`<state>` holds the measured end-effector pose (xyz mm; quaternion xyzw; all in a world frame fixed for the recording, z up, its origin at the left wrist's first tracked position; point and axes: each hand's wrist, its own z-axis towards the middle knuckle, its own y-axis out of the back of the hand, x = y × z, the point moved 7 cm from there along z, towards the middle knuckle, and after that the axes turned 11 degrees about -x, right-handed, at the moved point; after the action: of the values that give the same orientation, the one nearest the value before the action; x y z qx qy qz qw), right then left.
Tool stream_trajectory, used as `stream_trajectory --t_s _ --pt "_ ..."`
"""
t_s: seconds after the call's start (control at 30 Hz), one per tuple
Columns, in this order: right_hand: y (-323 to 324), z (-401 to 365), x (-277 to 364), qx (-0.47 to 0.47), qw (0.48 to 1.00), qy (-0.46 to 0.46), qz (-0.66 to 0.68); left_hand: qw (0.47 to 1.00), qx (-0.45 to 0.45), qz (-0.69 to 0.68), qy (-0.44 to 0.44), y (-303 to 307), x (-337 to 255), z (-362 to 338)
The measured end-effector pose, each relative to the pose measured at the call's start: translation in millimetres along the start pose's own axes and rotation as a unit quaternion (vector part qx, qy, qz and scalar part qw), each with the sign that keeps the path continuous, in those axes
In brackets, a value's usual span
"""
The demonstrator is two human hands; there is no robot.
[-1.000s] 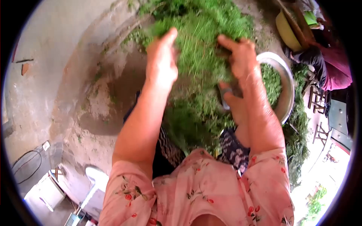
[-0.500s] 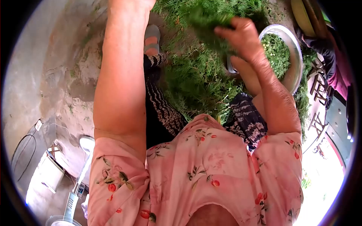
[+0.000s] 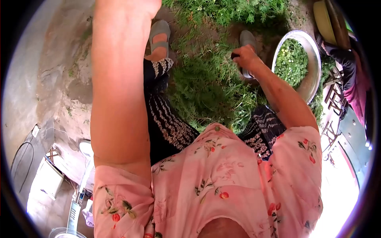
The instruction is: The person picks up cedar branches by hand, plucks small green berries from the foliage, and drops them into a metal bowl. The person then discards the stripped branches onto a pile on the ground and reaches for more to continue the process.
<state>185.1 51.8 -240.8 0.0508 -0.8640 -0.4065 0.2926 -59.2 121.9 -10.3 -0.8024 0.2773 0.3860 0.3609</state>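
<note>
My right hand (image 3: pixel 247 58) is closed around a small dark object (image 3: pixel 235 56), whose full shape is hidden. It is over the ground by a grey shoe, left of a metal basin (image 3: pixel 314 73) holding cut greens (image 3: pixel 291 61). Feathery green plants (image 3: pixel 200 85) lie heaped between my legs, and another pile (image 3: pixel 238 8) spreads at the top. Of my left hand (image 3: pixel 152 5) only the base shows at the top edge; its fingers are out of frame.
My grey shoes (image 3: pixel 160 29) rest on the ground. A yellowish container (image 3: pixel 323 20) and dark and purple cloth (image 3: pixel 349 69) are at the upper right. A standing fan (image 3: pixel 74 216) is at the lower left.
My right hand has moved down, towards my body, and the blurred bunch of greens at its fingers no longer shows there. My left forearm has shifted slightly left.
</note>
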Motion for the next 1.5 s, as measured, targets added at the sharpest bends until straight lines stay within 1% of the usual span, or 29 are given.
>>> stream_trajectory --t_s 0.07,0.13,0.2,0.27,0.33,0.37,0.4,0.47,0.53,0.57,0.63,0.7,0.77,0.8,0.83,0.87,0.9,0.93,0.97,1.0,1.03,1.07,1.13,1.2,1.23,1.3,1.37,1.47,1.5 --pt "4 17 -36 -0.086 0.985 -0.142 0.040 1.000 0.001 -0.003 -0.004 3 -2 -1" --pt "-9 34 -48 -0.123 0.970 -0.187 0.098 1.000 0.002 -0.006 -0.007 6 -4 -2" --pt "-34 46 -63 -0.180 0.867 -0.315 0.341 1.000 -0.023 -0.010 -0.013 10 -8 -4" --pt "-78 68 -83 -0.179 0.884 -0.284 0.326 1.000 -0.014 -0.017 -0.013 10 -9 -7" --pt "-79 76 -73 -0.312 0.930 -0.167 0.102 0.999 -0.015 -0.013 -0.030 14 -9 -3" --pt "-84 78 -67 -0.264 0.934 -0.222 0.090 0.999 -0.016 -0.009 -0.032 18 -8 1" --pt "-88 84 -61 -0.264 0.934 -0.221 0.095 0.999 0.022 -0.037 -0.003 19 -3 4" --pt "-105 90 -64 -0.212 0.924 -0.308 0.081 0.989 0.102 -0.097 0.056 20 5 8" --pt "-109 92 -60 -0.230 0.917 -0.321 0.054 0.963 0.184 -0.160 0.115 15 7 8" --pt "-109 94 -57 -0.206 0.924 -0.320 0.036 0.967 0.146 -0.158 0.140 20 7 12" --pt "-106 90 -56 -0.186 0.930 -0.318 0.016 0.970 0.144 -0.151 0.122 18 6 9" --pt "-71 72 -48 -0.390 0.890 -0.232 0.038 0.973 0.143 -0.148 0.107 15 4 6" --pt "-32 55 -62 -0.498 0.851 -0.150 -0.066 0.968 0.189 -0.111 0.119 6 1 -1" --pt "-48 41 -134 -0.545 0.825 -0.130 0.076 0.967 0.194 -0.114 0.116 6 0 -3" --pt "28 11 -74 -0.640 0.743 -0.195 -0.031 0.976 0.147 -0.124 0.105 14 1 0" --pt "49 -10 -93 -0.658 0.710 -0.249 -0.035 0.981 0.102 -0.135 0.094 20 2 3" --pt "68 -30 -114 -0.672 0.686 -0.272 -0.067 0.981 0.062 -0.111 0.144 30 3 19" --pt "81 -48 -136 -0.627 0.683 -0.351 -0.133 0.981 0.069 -0.116 0.140 31 3 19" --pt "87 -72 -151 -0.658 0.610 -0.430 -0.100 0.985 0.021 -0.103 0.133 34 4 18" --pt "83 -89 -175 -0.666 0.580 -0.469 -0.039 0.987 -0.029 -0.091 0.125 39 3 18" --pt "80 -96 -186 -0.604 0.591 -0.522 -0.119 0.989 -0.035 -0.088 0.117 41 3 20" --pt "80 -96 -188 -0.575 0.566 -0.578 -0.125 0.989 -0.030 -0.092 0.111 40 3 20" --pt "81 -81 -186 -0.567 0.604 -0.551 -0.100 0.987 -0.050 -0.090 0.121 40 5 19" --pt "92 -44 -169 -0.588 0.673 -0.442 -0.079 0.988 -0.045 -0.093 0.115 35 7 17" --pt "91 -18 -169 -0.580 0.703 -0.411 -0.016 0.987 -0.061 -0.086 0.118 35 8 17" --pt "103 33 -129 -0.660 0.723 -0.201 -0.039 0.988 -0.072 -0.073 0.114 32 11 14" --pt "128 81 -91 -0.614 0.771 -0.168 0.034 0.988 -0.070 -0.077 0.114 28 13 13" --pt "176 141 -48 -0.575 0.817 -0.046 0.021 0.988 -0.074 -0.071 0.112 21 14 7" --pt "185 165 -50 -0.511 0.856 -0.072 0.019 0.991 -0.057 -0.066 0.101 18 13 5"
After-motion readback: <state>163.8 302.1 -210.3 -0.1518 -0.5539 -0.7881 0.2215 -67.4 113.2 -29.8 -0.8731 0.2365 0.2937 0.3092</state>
